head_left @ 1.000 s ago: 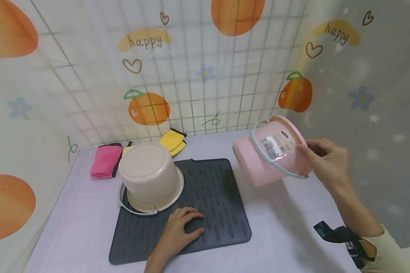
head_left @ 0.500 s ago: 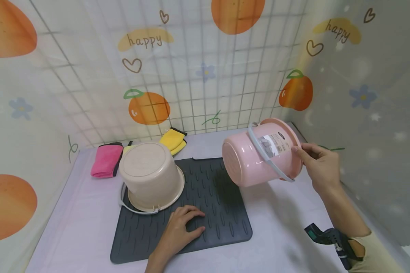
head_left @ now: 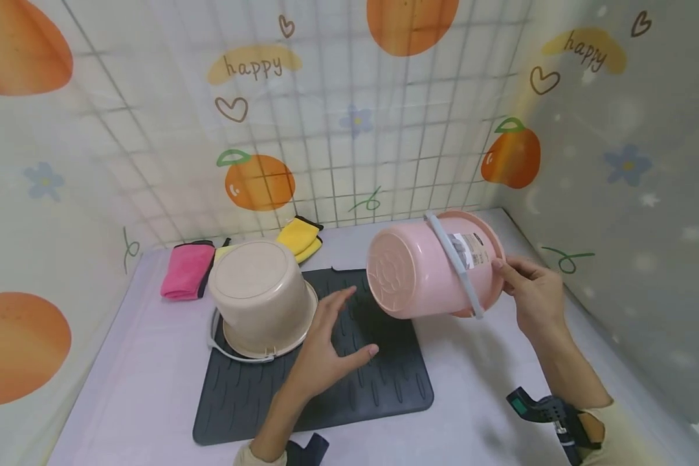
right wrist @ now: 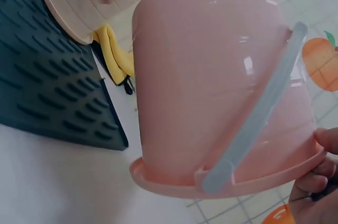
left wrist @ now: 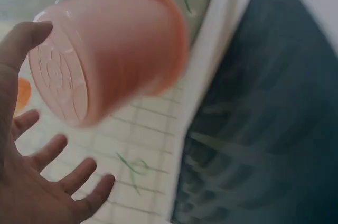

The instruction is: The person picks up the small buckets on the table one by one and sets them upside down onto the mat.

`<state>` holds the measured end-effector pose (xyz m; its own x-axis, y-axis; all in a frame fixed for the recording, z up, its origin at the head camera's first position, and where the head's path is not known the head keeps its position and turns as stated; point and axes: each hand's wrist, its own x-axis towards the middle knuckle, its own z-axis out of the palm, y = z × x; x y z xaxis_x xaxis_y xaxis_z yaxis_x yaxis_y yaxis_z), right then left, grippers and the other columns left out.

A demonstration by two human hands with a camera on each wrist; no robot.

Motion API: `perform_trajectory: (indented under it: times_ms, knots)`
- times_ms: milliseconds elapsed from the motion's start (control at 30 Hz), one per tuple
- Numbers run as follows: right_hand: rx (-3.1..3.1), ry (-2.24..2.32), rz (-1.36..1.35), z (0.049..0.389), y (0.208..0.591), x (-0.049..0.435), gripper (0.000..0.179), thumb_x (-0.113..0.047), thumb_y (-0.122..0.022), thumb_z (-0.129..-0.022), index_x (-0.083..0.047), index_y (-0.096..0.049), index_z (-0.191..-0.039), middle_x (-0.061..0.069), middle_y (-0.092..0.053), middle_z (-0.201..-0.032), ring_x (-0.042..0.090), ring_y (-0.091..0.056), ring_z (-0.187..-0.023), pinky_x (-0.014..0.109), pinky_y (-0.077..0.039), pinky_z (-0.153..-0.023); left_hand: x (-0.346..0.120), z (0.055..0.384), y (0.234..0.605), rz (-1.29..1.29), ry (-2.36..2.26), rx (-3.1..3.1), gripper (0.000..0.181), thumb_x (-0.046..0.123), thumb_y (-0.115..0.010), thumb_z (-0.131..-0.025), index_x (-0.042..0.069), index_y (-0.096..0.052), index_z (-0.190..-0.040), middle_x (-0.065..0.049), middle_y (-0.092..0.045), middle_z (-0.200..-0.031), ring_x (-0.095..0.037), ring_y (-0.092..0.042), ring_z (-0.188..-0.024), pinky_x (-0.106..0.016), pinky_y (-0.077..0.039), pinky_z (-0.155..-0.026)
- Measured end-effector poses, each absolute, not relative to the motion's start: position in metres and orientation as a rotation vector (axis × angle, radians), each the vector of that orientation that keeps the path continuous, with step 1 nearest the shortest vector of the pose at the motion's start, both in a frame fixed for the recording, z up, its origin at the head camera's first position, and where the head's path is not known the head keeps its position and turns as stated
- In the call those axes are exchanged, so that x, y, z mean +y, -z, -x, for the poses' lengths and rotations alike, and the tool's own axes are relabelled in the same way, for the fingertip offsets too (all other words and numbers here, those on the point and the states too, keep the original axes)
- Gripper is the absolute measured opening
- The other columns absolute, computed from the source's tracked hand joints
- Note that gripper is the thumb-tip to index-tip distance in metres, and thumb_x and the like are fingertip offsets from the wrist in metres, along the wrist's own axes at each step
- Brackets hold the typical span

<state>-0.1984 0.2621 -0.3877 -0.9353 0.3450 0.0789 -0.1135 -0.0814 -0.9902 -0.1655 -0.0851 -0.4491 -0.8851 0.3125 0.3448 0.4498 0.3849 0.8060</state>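
A pink bucket (head_left: pixel 425 272) with a pale grey handle (head_left: pixel 451 252) lies tilted on its side in the air, its base facing left. My right hand (head_left: pixel 536 294) pinches its rim between thumb and fingers, which the right wrist view also shows. My left hand (head_left: pixel 326 353) is raised over the dark ribbed mat (head_left: pixel 384 382), thumb and fingers spread apart, just left of the bucket's base and holding nothing. In the left wrist view its fingers (left wrist: pixel 47 152) are apart from the bucket. A beige bucket (head_left: pixel 262 298) stands upside down on the mat's left part, its handle resting at the side.
A folded pink cloth (head_left: pixel 188 270) lies at the back left of the white table (head_left: pixel 128 362). Yellow cloths (head_left: pixel 300 239) with black edging lie behind the beige bucket. A curtain printed with oranges (head_left: pixel 260 183) hangs behind and at both sides.
My right hand has carried the pink bucket left over the mat, turning its base into view. My left hand has lifted off the mat, its fingers spreading toward the pink bucket.
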Motion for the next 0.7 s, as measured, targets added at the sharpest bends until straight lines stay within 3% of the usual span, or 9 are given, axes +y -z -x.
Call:
perform_trajectory:
  times_ms: [167, 333, 567, 700]
  knots:
    - [-1.846, -2.190, 0.254, 0.199, 0.396, 0.254, 0.016, -0.017, -0.079, -0.087, -0.003, -0.077, -0.093, 0.001, -0.070, -0.082, 0.011, -0.062, -0.068, 0.019, -0.054, -0.065, -0.067, 0.189, 0.417, 0.724, 1.405, -2.527, 0.108, 0.050, -0.084, -0.074, 0.040, -0.018, -0.158, 0.009, -0.006, -0.163, -0.023, -0.016, -0.148, -0.066, -0.030, -0.107]
    - [-1.836, -2.252, 0.263, 0.199, 0.404, 0.250, 0.018, -0.019, -0.078, -0.088, -0.002, -0.077, -0.095, 0.002, -0.070, -0.085, 0.012, -0.063, -0.071, 0.020, -0.055, -0.068, -0.055, 0.207, 0.396, 0.766, 1.395, -2.529, 0.115, 0.052, -0.086, -0.068, 0.047, -0.013, -0.157, 0.014, 0.007, -0.164, -0.023, -0.012, -0.148, -0.065, -0.031, -0.106]
    - [-1.816, -2.281, 0.258, 0.198, 0.408, 0.247, 0.012, -0.017, -0.075, -0.091, -0.005, -0.077, -0.089, 0.001, -0.070, -0.082, 0.010, -0.064, -0.070, 0.021, -0.056, -0.068, -0.047, 0.217, 0.386, 0.842, 1.469, -2.544, 0.119, 0.048, -0.089, -0.065, 0.052, -0.011, -0.155, 0.018, 0.010, -0.162, -0.018, -0.012, -0.147, -0.059, -0.035, -0.106]
    - [-1.864, -2.262, 0.226, 0.199, 0.409, 0.242, 0.013, -0.017, -0.074, -0.093, -0.005, -0.077, -0.090, 0.001, -0.070, -0.082, 0.010, -0.063, -0.070, 0.021, -0.055, -0.067, -0.045, 0.218, 0.383, 0.871, 1.389, -2.551, 0.123, 0.048, -0.090, -0.063, 0.051, -0.009, -0.156, 0.011, 0.007, -0.165, -0.018, -0.006, -0.148, -0.062, -0.034, -0.105]
